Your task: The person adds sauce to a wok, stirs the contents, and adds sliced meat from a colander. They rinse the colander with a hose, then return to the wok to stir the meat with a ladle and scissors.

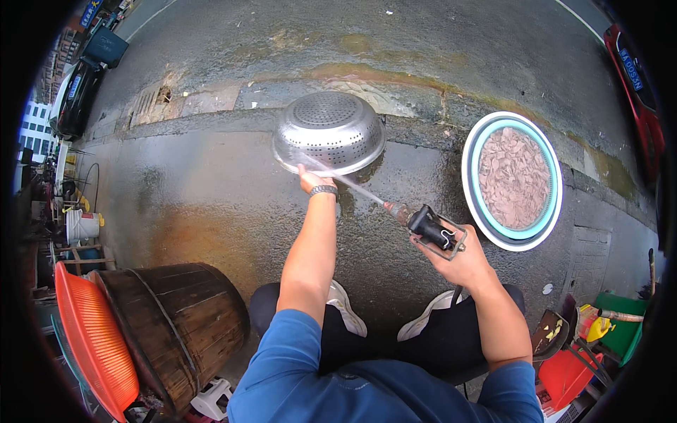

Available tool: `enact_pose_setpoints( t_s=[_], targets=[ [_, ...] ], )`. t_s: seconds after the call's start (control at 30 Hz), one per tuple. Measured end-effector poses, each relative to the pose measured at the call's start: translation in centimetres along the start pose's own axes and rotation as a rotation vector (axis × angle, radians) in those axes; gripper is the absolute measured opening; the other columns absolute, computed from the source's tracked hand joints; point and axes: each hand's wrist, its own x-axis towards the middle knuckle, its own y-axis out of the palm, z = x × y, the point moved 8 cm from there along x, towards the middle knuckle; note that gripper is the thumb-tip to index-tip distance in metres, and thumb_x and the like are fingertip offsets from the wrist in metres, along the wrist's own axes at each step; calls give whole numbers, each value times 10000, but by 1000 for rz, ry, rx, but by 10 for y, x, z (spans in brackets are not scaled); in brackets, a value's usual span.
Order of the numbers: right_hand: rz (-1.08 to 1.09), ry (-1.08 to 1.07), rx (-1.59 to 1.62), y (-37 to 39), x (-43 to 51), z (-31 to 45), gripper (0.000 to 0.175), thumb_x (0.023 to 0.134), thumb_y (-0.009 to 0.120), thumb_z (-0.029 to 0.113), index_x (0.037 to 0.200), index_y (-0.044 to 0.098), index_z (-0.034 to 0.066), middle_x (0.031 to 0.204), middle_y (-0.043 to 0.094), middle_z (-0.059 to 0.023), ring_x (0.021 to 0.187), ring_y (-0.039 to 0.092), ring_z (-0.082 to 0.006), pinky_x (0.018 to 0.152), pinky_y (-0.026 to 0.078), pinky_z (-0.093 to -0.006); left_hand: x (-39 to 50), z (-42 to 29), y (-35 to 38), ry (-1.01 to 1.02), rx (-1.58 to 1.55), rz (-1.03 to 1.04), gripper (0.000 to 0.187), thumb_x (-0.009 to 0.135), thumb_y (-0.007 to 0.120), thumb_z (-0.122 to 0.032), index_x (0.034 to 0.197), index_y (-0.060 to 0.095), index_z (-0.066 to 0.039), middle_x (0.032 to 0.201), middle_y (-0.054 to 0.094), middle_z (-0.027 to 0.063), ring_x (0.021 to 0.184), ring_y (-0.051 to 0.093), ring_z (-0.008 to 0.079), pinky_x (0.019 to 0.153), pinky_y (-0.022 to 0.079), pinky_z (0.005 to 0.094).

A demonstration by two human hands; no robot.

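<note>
My left hand grips the near rim of a perforated stainless steel colander, tilted with its outer base facing up and away from me. In my right hand is a black spray gun with a metal guard frame. A jet of water leaves its nozzle and strikes the colander's side near my left hand. To the right stands a white basin with a turquoise basket inside it. Pale brownish-pink pieces, too small to identify, fill the basket.
At left stands a wooden barrel, with an orange plastic basket against it. A white bucket is farther left. Wet pavement lies before me. A dustpan and green bin are at lower right; a red car is beyond.
</note>
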Motion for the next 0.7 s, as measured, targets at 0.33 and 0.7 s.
enact_pose_setpoints(
  t_s=[0.33, 0.7],
  targets=[
    [7, -87, -24, 11, 4, -2, 253, 769, 706, 70, 1019, 676, 47, 910, 697, -176, 802, 679, -355, 725, 520, -358, 14, 10, -17, -133, -13, 9, 495, 978, 481, -355, 1319, 460, 4, 1354, 493, 165, 1217, 494, 335, 992, 446, 526],
    [-90, 40, -38, -6, 4, -8, 231, 770, 694, 54, 1000, 682, 65, 848, 688, -140, 760, 679, -330, 689, 512, -334, 48, 2, -48, -33, 125, -40, 376, 906, 639, -182, 1173, 535, 61, 1181, 590, 171, 1039, 602, 301, 890, 517, 479]
  ],
)
